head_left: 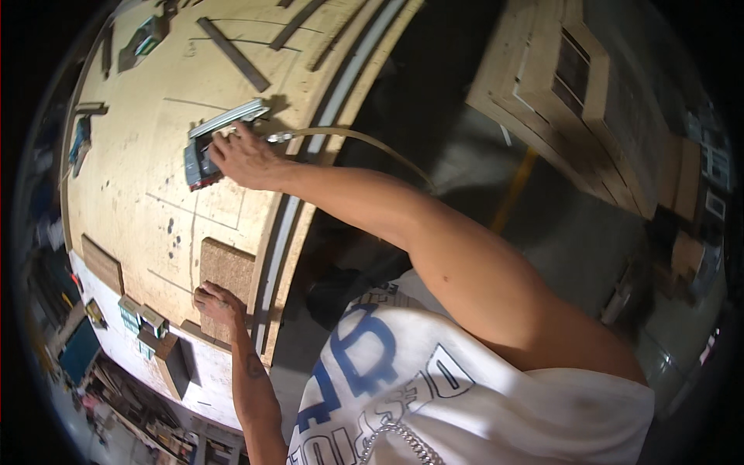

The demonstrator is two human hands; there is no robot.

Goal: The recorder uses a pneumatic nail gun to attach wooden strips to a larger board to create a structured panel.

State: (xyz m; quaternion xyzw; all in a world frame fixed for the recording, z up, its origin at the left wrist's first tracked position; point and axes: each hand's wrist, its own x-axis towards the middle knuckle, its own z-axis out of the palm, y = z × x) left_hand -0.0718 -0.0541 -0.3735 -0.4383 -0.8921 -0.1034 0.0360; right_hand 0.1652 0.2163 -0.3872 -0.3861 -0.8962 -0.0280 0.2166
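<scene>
A pneumatic staple gun (pixel 203 160), dark grey with a long silver magazine, lies on its side over the pale workbench (pixel 124 155). My right hand (pixel 246 159) is closed around its body, and an air hose (pixel 353 135) runs from it off the bench edge to the right. Nearer to me, a rectangular piece of particle board (pixel 229 263) lies by the bench's right edge. My left hand (pixel 219 302) rests on its near part, fingers curled at the board's left edge. The palm side of both hands is hidden.
Wood strips (pixel 232 54) are scattered at the far end. Small boxes (pixel 142 316) stand near left beside a wood block (pixel 172 364). Another board (pixel 102 262) lies at the left edge. A metal rail (pixel 341 93) lines the right side. A large wooden frame structure (pixel 573 101) stands across the floor.
</scene>
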